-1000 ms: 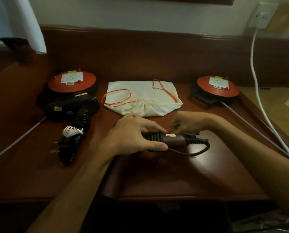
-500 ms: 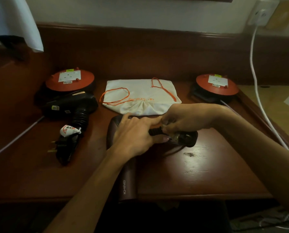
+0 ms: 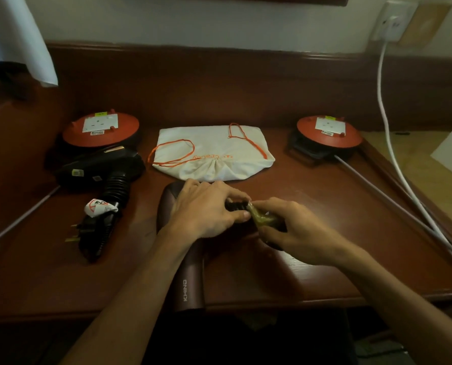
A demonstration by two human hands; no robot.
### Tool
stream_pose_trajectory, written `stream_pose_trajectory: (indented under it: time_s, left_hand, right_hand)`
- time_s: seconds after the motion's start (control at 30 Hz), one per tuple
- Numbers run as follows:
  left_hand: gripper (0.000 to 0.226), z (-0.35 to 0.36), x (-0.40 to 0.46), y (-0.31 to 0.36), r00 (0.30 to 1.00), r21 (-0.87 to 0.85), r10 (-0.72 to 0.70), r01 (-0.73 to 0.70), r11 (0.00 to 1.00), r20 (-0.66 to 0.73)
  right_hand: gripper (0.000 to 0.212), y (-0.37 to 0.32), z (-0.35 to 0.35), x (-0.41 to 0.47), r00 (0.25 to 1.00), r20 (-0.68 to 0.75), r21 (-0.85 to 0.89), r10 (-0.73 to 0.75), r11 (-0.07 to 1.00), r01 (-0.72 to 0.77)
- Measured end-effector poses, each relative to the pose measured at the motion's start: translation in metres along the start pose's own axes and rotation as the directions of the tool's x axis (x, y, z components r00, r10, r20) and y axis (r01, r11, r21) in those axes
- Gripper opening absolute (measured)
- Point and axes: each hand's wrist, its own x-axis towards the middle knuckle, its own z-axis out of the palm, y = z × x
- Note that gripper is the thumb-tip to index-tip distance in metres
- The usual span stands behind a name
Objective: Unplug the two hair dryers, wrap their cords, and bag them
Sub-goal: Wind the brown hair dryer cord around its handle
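A maroon hair dryer point(image 3: 190, 283) lies lengthwise at the desk's middle front, its barrel end toward me. My left hand point(image 3: 206, 209) grips its ribbed black handle, where the cord is wound. My right hand point(image 3: 290, 230) is closed on the cord's plug end with a yellowish tag point(image 3: 261, 218), pressed against the handle. A black hair dryer point(image 3: 101, 167) lies at the left with its cord wrapped and its plug point(image 3: 88, 229) free on the desk. A white drawstring bag point(image 3: 214, 154) with orange strings lies flat behind my hands.
Two red extension reels point(image 3: 101, 130) point(image 3: 329, 131) stand at the back left and back right of the wooden desk point(image 3: 311, 206). A white cable point(image 3: 385, 122) runs from a wall socket point(image 3: 392, 21) down the right side. A lampshade point(image 3: 17, 35) hangs at top left.
The maroon dryer has been turned so its barrel points toward me. My right hand moved from behind the handle to its right side, carrying the plug end around; my left hand stays on the handle.
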Motion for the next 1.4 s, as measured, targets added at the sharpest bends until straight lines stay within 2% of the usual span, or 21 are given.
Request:
stream_pose_trajectory:
  time_s: [0.07,0.17,0.3,0.4,0.53,0.6,0.7,0.77,0.8,0.9,0.93,1.03,1.07,1.17,1.27,1.3,1.4]
  left_hand:
    - [0.05,-0.002,0.002,0.002,0.994,0.099,0.034,-0.044,0.994,0.101]
    - [0.071,-0.003,0.008,0.004,0.962,0.209,0.032,-0.091,0.974,0.272]
    - [0.051,-0.004,0.019,0.011,0.946,0.179,0.052,-0.115,0.977,0.32]
    - [0.039,-0.001,0.02,0.011,0.956,0.118,0.077,-0.114,0.986,0.283]
    - [0.041,0.002,0.015,0.003,0.974,0.069,0.107,-0.123,0.99,0.198]
    - [0.044,-0.001,0.012,-0.002,0.986,-0.005,0.113,-0.113,0.994,0.124]
    - [0.045,-0.005,0.008,-0.01,0.996,-0.111,0.092,-0.091,0.99,0.013]
    - [0.046,-0.005,0.005,-0.014,0.997,-0.17,0.074,-0.078,0.982,-0.029]
    - [0.046,-0.005,0.005,-0.016,0.997,-0.199,0.069,-0.075,0.977,-0.039]
    - [0.047,-0.005,0.004,-0.018,0.997,-0.247,0.068,-0.075,0.966,-0.038]
    - [0.048,-0.004,0.004,-0.018,0.997,-0.24,0.069,-0.076,0.968,-0.037]
    - [0.053,-0.002,0.003,-0.02,0.996,-0.215,0.073,-0.081,0.973,-0.043]
    - [0.057,-0.002,0.004,-0.02,0.996,-0.22,0.075,-0.082,0.972,-0.04]
    - [0.065,-0.005,0.006,-0.02,0.997,-0.271,0.076,-0.075,0.96,-0.006]
    - [0.06,-0.009,0.014,-0.02,0.991,-0.341,0.081,-0.04,0.939,0.107]
    - [0.06,-0.01,0.015,-0.019,0.984,-0.362,0.099,-0.039,0.931,0.149]
    - [0.058,-0.014,0.021,-0.021,0.97,-0.415,0.117,-0.018,0.91,0.213]
  right_hand:
    - [0.037,0.004,-0.001,-0.001,1.0,-0.007,0.146,0.016,0.989,-0.014]
    - [0.042,0.01,-0.002,0.0,1.0,-0.018,0.203,0.013,0.979,-0.009]
    - [0.048,0.012,-0.005,0.001,0.997,0.063,0.24,0.034,0.97,-0.048]
    - [0.056,0.009,-0.016,0.0,0.984,0.175,0.252,0.045,0.964,-0.089]
    - [0.044,0.006,-0.046,-0.006,0.997,0.04,0.405,0.067,0.911,-0.077]
    - [0.039,0.006,-0.055,-0.01,0.999,0.004,0.42,0.034,0.907,-0.032]
    - [0.042,0.003,-0.045,-0.017,0.998,-0.043,0.445,-0.035,0.894,0.051]
    - [0.044,-0.002,-0.024,-0.021,0.982,-0.165,0.374,-0.093,0.915,0.15]
    - [0.044,-0.003,-0.012,-0.023,0.963,-0.239,0.285,-0.127,0.939,0.195]
    - [0.047,-0.004,0.018,-0.021,0.879,-0.399,-0.113,-0.262,0.965,0.237]
    - [0.047,-0.003,0.021,-0.021,0.877,-0.398,-0.137,-0.268,0.963,0.232]
    - [0.05,0.002,0.006,-0.027,0.925,-0.329,0.025,-0.191,0.977,0.211]
    - [0.053,0.005,0.001,-0.028,0.923,-0.325,0.005,-0.204,0.976,0.218]
    - [0.064,0.015,-0.004,-0.024,0.88,-0.375,-0.26,-0.29,0.945,0.2]
    - [0.057,0.029,-0.002,-0.014,0.808,-0.346,-0.548,-0.477,0.802,0.239]
    - [0.052,0.033,-0.004,-0.011,0.786,-0.344,-0.578,-0.514,0.775,0.254]
    - [0.044,0.042,-0.008,-0.002,0.752,-0.388,-0.519,-0.533,0.801,0.3]
